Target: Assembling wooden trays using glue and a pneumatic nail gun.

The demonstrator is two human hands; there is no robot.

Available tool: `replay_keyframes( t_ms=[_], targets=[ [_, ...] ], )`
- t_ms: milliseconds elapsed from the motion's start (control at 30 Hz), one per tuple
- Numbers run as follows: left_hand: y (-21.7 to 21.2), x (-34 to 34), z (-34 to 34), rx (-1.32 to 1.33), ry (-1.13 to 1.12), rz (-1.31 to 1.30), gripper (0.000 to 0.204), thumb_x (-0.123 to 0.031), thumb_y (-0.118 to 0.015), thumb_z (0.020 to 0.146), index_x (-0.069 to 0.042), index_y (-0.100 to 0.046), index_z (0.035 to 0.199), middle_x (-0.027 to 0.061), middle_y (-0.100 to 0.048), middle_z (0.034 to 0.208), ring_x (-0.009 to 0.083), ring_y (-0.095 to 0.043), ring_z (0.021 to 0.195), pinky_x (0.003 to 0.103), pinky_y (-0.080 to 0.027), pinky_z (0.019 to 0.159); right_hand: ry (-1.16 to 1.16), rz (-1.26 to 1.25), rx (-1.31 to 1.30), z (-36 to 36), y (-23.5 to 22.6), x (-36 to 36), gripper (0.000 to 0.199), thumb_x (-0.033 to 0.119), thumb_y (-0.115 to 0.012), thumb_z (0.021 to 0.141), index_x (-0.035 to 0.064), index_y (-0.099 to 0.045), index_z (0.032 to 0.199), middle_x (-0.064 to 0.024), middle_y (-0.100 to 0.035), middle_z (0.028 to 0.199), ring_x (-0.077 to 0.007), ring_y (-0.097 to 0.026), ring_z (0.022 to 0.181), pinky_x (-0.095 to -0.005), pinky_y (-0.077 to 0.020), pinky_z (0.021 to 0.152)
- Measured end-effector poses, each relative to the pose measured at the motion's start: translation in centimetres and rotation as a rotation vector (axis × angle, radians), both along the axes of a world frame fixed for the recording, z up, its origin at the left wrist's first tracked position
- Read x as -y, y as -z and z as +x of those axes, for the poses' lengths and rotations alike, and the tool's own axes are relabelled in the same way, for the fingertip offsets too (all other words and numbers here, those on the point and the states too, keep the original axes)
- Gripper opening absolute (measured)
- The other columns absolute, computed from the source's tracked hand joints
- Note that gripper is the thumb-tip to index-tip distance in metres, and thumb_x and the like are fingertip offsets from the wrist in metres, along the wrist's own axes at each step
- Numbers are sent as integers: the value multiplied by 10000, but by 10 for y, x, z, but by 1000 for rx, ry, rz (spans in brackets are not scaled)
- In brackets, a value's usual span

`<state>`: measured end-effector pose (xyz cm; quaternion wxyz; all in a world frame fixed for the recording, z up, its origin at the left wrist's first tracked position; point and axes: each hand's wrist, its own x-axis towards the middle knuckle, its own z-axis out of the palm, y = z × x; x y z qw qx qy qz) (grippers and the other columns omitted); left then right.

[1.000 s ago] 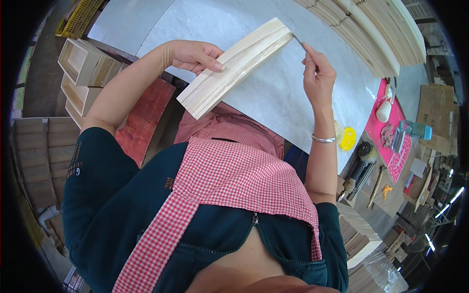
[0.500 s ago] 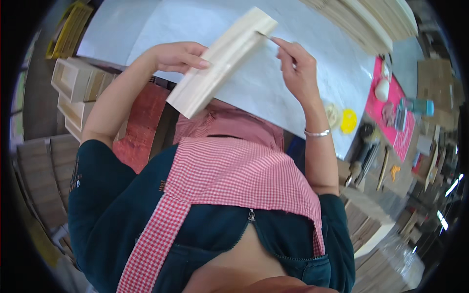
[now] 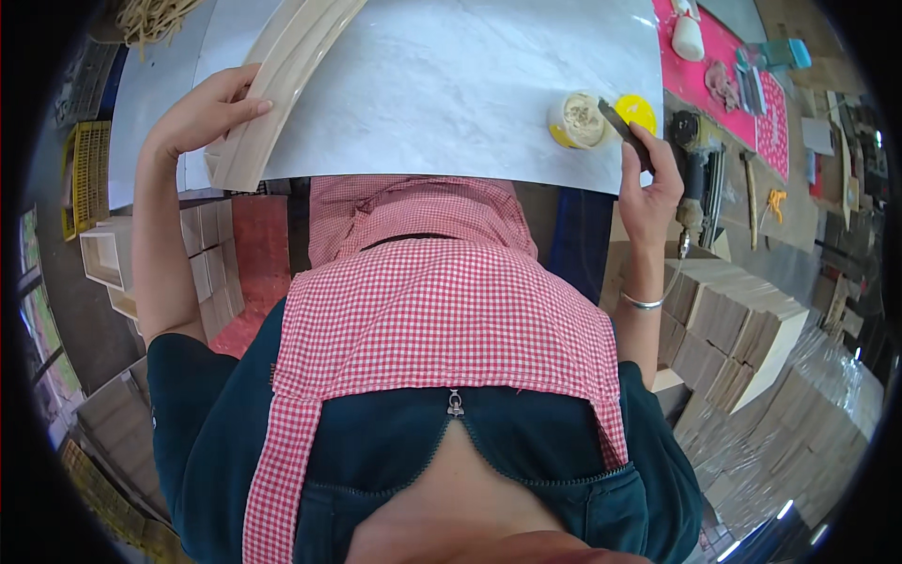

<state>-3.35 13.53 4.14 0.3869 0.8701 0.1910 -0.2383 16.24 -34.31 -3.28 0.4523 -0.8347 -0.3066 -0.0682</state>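
Note:
My left hand grips the near end of a long pale wooden moulding that lies slanted over the left side of the white tabletop. My right hand holds a small dark-handled tool whose tip reaches into an open round jar of pale yellowish paste. The jar's yellow lid lies just right of it. A silver bangle sits on my right wrist. My red checked apron fills the middle of the view.
A pink mat with a white bottle and small tools lies at the right. Stacks of wooden boxes stand at lower right, more open wooden boxes at the left, and a yellow crate beside them.
My right hand left the moulding's far end and swung right and down to the paste jar. The left hand lowered the moulding toward the table's left side.

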Motion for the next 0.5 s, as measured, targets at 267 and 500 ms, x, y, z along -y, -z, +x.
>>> replay_keyframes(
  t_ms=[267,500],
  targets=[
    [6,28,7,-59,24,247,339,-232,-685,924,-23,-641,1188,85,-664,925,180,-594,730,308,-513,664,195,152,-70,-1,30,11,207,20,-617,952,-28,-684,1142,-76,-693,912,-125,-576,708,-231,-483,652],
    [1,108,26,363,216,903,482,-314,-736,873,-26,-635,1245,151,-682,1191,299,-632,1091,403,-503,932,410,507,-391,-1,41,25,195,115,-536,1038,-17,-645,1131,-93,-717,866,-117,-580,647,-229,-503,639]
  ],
)
